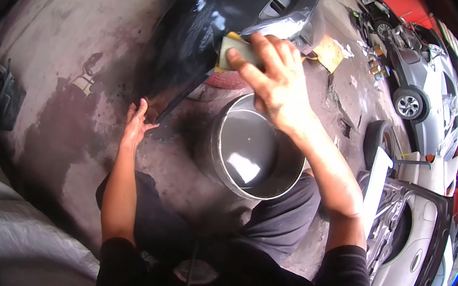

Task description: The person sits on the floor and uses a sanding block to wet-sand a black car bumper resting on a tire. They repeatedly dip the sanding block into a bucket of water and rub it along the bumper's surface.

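My right hand (278,83) grips a pale sanding block (242,53) with yellow sandpaper showing at its edges. It is up against or just over the near edge of a glossy black car bumper (196,35); I cannot tell if they touch. My left hand (136,124) is at the bumper's lower left corner, fingers spread and seemingly touching its edge. Below my right wrist stands a large round bucket (217,153) with grey liquid in it, which reflects a bright patch. My right forearm passes over the bucket's right rim.
A reddish round support (226,79) shows under the bumper. A yellowish sheet (328,52) lies on the stained floor (61,129). To the right are a loose tyre (377,138), a detached car door (411,254) and a silver car (435,93). Grey sheeting (17,220) hangs at lower left.
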The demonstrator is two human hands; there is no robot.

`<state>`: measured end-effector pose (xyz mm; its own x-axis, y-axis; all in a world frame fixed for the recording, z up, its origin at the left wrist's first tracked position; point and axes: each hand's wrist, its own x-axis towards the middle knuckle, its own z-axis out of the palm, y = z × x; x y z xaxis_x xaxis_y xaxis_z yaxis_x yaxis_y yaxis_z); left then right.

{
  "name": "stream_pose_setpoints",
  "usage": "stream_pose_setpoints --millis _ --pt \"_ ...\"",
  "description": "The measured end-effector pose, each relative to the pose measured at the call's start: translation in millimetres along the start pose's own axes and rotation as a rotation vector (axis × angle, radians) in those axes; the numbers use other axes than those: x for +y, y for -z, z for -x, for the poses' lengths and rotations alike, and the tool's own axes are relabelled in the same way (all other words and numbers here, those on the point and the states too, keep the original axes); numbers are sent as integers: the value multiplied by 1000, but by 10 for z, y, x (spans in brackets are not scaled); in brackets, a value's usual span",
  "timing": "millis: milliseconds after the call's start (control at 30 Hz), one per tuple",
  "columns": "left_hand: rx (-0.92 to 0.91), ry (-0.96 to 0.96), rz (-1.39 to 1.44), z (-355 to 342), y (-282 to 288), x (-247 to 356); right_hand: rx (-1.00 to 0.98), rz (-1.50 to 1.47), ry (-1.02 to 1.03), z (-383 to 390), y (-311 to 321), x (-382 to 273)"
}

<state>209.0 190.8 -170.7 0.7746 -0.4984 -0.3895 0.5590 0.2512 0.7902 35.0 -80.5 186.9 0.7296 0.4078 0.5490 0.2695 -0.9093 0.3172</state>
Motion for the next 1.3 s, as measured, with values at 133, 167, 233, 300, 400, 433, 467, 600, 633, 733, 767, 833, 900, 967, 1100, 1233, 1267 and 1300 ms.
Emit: stream_pose_setpoints --millis 133,167,233,300,400,433,467,600,633,733,767,833,900,967,1100,1233,1267,1300 --pt "29 -2 -11 126 -90 28 -5 -5 -62 119 207 421" --pt "12 3 -6 124 -139 25 25 -14 -151 209 255 613" --pt "22 5 -15 89 -139 47 129 110 -162 214 226 647" --pt "34 -5 -9 111 -168 28 59 23 -116 230 52 250" --pt "33 -18 -29 124 -84 56 -57 30 49 25 -84 -95" --pt "27 -21 -27 113 -78 62 -111 -2 64 8 43 3" --pt "32 -21 -29 80 -85 72 -67 28 28 15 106 173" --pt "43 -7 -30 119 -177 51 47 -64 -218 124 140 428" --pt "50 -13 -38 140 -157 71 22 -305 -342 77 73 87" --pt "50 -33 -20 146 -133 94 -39 52 85 -30 -119 -206" --pt "45 -29 -26 139 -126 100 -61 45 79 -49 -19 -157" --pt "42 -14 -20 135 -152 89 -16 23 65 6 101 166" --pt "37 1 -15 147 -202 102 71 133 -39 48 205 415" --pt "28 1 -5 135 -235 85 75 136 -65 139 121 378" --pt "-7 -29 -13 186 -148 138 -38 65 146 -70 -85 -260" --pt "38 -20 -24 196 -157 131 9 46 1 7 124 229" --pt "21 -10 -22 172 -205 111 55 181 -65 71 179 397" --pt "3 0 -21 153 -259 85 92 212 -56 150 160 452"
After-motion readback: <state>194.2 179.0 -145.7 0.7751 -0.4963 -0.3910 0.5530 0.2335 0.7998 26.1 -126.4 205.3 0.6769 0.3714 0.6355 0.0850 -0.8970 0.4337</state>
